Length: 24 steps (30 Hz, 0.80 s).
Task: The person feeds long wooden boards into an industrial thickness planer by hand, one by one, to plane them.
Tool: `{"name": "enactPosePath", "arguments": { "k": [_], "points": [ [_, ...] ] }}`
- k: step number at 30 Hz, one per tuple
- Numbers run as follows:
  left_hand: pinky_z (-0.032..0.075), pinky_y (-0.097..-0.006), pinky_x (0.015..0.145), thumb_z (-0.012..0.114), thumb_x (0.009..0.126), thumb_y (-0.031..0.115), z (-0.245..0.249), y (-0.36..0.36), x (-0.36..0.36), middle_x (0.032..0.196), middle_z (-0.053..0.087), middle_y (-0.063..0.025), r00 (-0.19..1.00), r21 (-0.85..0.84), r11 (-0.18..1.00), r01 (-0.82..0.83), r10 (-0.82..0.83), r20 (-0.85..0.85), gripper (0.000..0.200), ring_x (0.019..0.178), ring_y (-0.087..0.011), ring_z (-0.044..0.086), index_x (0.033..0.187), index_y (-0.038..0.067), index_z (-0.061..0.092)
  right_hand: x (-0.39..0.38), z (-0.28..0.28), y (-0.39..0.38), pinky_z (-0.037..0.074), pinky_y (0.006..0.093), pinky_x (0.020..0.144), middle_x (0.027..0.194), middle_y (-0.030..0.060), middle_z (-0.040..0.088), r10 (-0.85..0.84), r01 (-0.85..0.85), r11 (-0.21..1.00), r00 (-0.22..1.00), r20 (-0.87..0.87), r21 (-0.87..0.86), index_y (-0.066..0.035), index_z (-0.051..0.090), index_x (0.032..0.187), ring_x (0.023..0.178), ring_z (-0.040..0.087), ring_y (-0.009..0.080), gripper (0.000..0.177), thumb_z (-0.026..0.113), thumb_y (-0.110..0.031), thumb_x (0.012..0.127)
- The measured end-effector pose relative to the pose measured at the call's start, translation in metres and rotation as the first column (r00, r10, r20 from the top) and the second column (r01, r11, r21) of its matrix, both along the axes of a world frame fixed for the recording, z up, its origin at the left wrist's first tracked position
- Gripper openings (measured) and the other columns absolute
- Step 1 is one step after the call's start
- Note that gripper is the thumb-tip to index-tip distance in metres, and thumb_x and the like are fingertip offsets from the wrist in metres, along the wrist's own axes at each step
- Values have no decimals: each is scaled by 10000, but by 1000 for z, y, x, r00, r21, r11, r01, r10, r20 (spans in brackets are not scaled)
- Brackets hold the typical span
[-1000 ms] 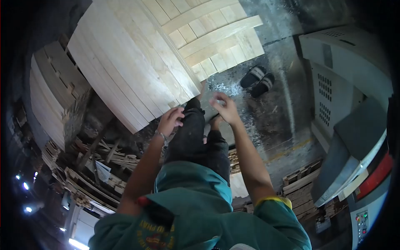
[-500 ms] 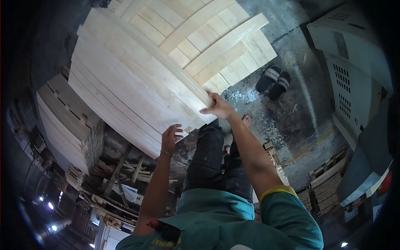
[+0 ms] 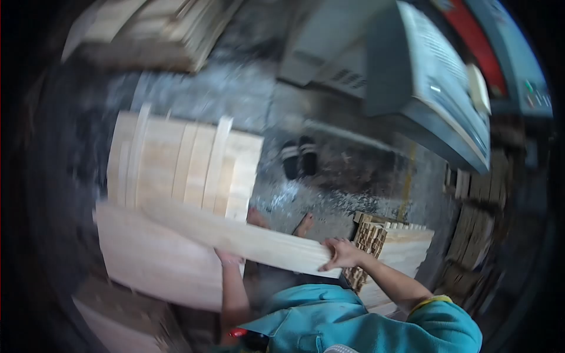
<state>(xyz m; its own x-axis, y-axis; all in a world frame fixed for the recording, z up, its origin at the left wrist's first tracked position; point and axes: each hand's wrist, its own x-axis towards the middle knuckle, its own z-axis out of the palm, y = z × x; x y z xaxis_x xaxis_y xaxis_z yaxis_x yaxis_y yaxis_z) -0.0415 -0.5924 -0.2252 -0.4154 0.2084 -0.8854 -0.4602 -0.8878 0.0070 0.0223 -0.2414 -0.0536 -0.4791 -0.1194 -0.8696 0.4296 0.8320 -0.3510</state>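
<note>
A long pale wooden board (image 3: pixel 276 246) stretches across the middle of the view, from over the wide board stack at left to my right side. My right hand (image 3: pixel 342 254) is closed on its right end, thumb on the near side. My left hand (image 3: pixel 229 256) is at the board's near edge, around its middle; its fingers are mostly hidden and blurred. Below the board's left part lies the wide stack of pale boards (image 3: pixel 159 259). Behind it is a layer of boards (image 3: pixel 244 159) with several narrow strips on top.
Black sandals (image 3: pixel 299 157) lie on the concrete floor beyond my bare feet. A stack of small wooden pieces (image 3: pixel 406 247) stands at my right. Grey machine housing (image 3: pixel 424 88) is at upper right, and more stacked boards (image 3: pixel 141 53) are at upper left.
The view has swung to the right. My right hand now holds one long board out to the right, over the floor in front of me; my left hand has moved to the board's near edge.
</note>
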Motion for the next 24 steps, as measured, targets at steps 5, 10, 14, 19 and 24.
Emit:
{"name": "enactPosePath", "arguments": {
  "k": [5, 10, 14, 19, 24],
  "points": [
    [277, -516, 1088, 270, 934, 540, -50, 69, 56, 1423, 410, -127, 820, -546, 808, 221, -457, -345, 647, 1297, -342, 386, 1396, 104, 388, 54, 49, 63, 370, 433, 989, 1186, 186, 521, -1, 10, 998, 992, -128, 67, -100, 470, 1300, 1132, 455, 375, 954, 791, -586, 544],
    [252, -459, 1113, 294, 935, 531, 60, 126, 45, 1453, 368, -125, 777, 373, 914, 160, 116, -619, 661, 1323, -322, 352, 1391, 60, 378, 114, 82, 107, 341, 474, 993, 1275, 159, 465, -143, 152, 988, 961, -239, 21, -141, 447, 1316, 1178, 417, 379, 953, 791, -562, 533],
    [306, -493, 1084, 270, 931, 549, 64, 153, 38, 1429, 412, -126, 892, 150, 987, 48, 25, -451, 682, 1295, -338, 396, 1390, 60, 396, 169, 103, 140, 329, 475, 1014, 1329, 189, 421, -238, 241, 969, 868, -437, -50, -75, 385, 1362, 1223, 387, 386, 1034, 804, -533, 535],
    [341, -443, 1074, 326, 943, 531, 185, 242, 20, 1411, 434, -128, 834, -43, 997, 68, -81, -546, 656, 1276, -320, 425, 1386, 53, 396, 221, 131, 162, 293, 469, 1041, 1297, 221, 427, -196, 278, 959, 780, -595, 49, -14, 329, 1365, 1232, 382, 396, 1096, 818, -511, 520],
    [383, -454, 1050, 357, 949, 522, 206, 313, 1, 1379, 473, -128, 435, 152, 857, 493, -91, -896, 643, 1220, -310, 494, 1380, 46, 398, 272, 130, 189, 280, 456, 1040, 1277, 212, 443, -359, 460, 884, 545, -758, -87, -25, 337, 1347, 1205, 403, 380, 1100, 838, -459, 469]
  ]
}}
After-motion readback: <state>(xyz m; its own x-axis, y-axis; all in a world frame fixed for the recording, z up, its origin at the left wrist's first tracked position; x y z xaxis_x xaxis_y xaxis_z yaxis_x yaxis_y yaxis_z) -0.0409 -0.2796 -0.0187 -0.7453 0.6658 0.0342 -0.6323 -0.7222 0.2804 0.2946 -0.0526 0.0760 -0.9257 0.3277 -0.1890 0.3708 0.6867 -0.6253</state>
